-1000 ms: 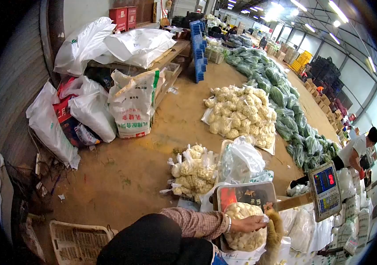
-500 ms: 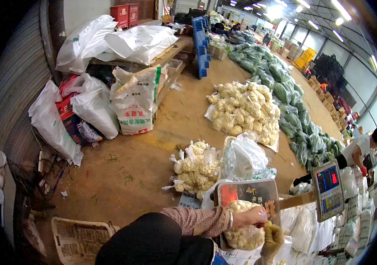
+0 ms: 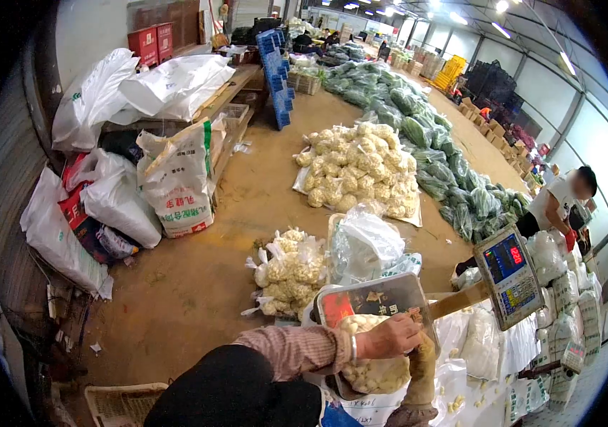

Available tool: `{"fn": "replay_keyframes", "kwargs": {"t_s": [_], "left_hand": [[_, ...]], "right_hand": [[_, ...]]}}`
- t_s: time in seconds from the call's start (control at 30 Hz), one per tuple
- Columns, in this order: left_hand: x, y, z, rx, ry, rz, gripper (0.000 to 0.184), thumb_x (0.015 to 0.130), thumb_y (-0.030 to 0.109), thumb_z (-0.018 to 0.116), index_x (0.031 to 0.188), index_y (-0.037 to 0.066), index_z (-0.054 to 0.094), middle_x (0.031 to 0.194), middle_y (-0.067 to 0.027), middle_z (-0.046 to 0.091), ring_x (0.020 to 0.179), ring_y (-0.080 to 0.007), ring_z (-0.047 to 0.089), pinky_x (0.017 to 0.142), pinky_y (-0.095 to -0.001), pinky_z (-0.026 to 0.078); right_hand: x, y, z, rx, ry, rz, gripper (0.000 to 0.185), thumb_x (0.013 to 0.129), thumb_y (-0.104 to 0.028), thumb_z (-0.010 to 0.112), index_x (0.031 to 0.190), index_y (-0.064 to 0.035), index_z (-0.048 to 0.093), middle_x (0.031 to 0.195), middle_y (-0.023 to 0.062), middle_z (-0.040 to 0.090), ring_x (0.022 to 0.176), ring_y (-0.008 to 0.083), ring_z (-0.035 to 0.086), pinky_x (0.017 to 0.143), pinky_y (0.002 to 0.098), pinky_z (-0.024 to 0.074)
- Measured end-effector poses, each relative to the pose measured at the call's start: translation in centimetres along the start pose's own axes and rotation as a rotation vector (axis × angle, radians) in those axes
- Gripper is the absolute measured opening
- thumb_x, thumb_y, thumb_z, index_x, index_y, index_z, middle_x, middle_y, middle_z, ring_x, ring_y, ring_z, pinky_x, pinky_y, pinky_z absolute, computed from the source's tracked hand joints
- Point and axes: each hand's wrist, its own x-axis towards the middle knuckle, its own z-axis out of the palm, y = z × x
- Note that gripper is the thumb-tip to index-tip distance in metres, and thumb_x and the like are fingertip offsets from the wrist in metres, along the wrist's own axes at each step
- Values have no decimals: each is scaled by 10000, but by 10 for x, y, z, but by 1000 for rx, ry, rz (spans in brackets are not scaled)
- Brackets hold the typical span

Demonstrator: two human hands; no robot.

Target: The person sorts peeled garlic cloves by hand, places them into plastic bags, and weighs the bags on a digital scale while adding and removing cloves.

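A clear plastic bag of pale round produce (image 3: 371,370) lies on the scale's tray (image 3: 379,292), bulging over its near edge. My left hand (image 3: 389,336), bare below a checked sleeve, is closed at the bag's gathered top. Against its fingertips is my right hand (image 3: 423,366), in a yellow-brown glove, its fingers bent round the same gathered end; the exact grip is partly hidden. The scale's display (image 3: 509,274) glows with red digits to the right of the tray.
Bagged pale produce stands in a small pile (image 3: 290,274) and a larger pile (image 3: 361,171). Green bagged vegetables (image 3: 418,135) form a long row. A person (image 3: 557,206) bends at the right. Sacks (image 3: 176,181) lean left; a crate (image 3: 122,404) lies bottom left.
The camera view has shifted. My left hand has moved from above the bag to its gathered top, and both hands now meet there. The gloved hand has risen slightly, its sleeve now visible.
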Motion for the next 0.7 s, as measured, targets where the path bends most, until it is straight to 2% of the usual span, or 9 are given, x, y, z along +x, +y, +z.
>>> {"fn": "replay_keyframes", "kwargs": {"t_s": [0.13,0.2,0.23,0.3,0.47,0.53,0.6,0.67,0.7], "left_hand": [[-20,-4,0,21,-122,-123,84,662,101,526,694,68,456,587,-45,430,552,-201,497,507,-331,402],[-48,0,2,-86,-412,-242,82,671,100,523,696,57,458,560,-75,444,518,-245,508,471,-375,409],[-62,11,-5,-179,-504,-285,84,680,106,521,692,51,458,560,-89,461,512,-265,517,454,-390,412],[-76,29,-9,-176,-862,-484,114,698,137,523,674,45,460,579,-114,503,533,-299,543,437,-395,429],[-75,25,-18,-252,-677,-351,187,737,203,524,694,34,455,590,-140,489,515,-306,518,456,-382,421],[-61,21,-19,-505,-588,-580,239,779,247,522,699,27,472,579,-95,491,506,-250,504,476,-338,409],[-49,19,-22,-651,-577,-887,210,797,228,518,730,30,505,581,-40,488,526,-152,493,499,-283,398],[-39,15,-27,-885,-529,-1218,166,818,186,513,746,36,526,603,1,479,552,-75,460,508,-233,381],[-36,16,-27,-954,-494,-1163,147,823,158,508,738,40,519,609,3,484,546,-68,457,499,-221,377]], "right_hand": [[13,19,-12,-254,8,-59,230,833,-143,500,630,-35,484,581,8,472,531,136,427,509,299,347],[23,27,-24,-916,213,-390,266,845,-173,490,626,-21,475,574,95,474,488,215,404,485,327,337],[27,40,-40,-1026,272,-327,270,834,-191,503,631,-16,472,594,149,474,497,296,417,484,367,336],[32,60,-48,-1103,295,-342,264,825,-189,511,629,-17,473,600,150,480,520,306,433,499,381,342],[24,63,-55,-1029,279,-364,210,813,-188,513,709,-5,503,639,141,503,600,300,479,554,401,364],[12,39,-47,-726,254,-69,164,812,-171,509,802,-8,527,696,132,527,660,281,505,580,384,388],[-4,27,-37,-625,117,-287,221,786,-203,547,916,-24,537,806,141,548,761,283,515,670,377,413],[-23,8,-16,-1063,-214,-238,513,733,-305,604,1146,-34,468,1026,145,528,970,266,485,848,358,377],[-29,26,-4,-1230,-58,-594,570,674,-343,620,1141,-49,475,1019,142,542,945,305,509,825,387,394]]}}
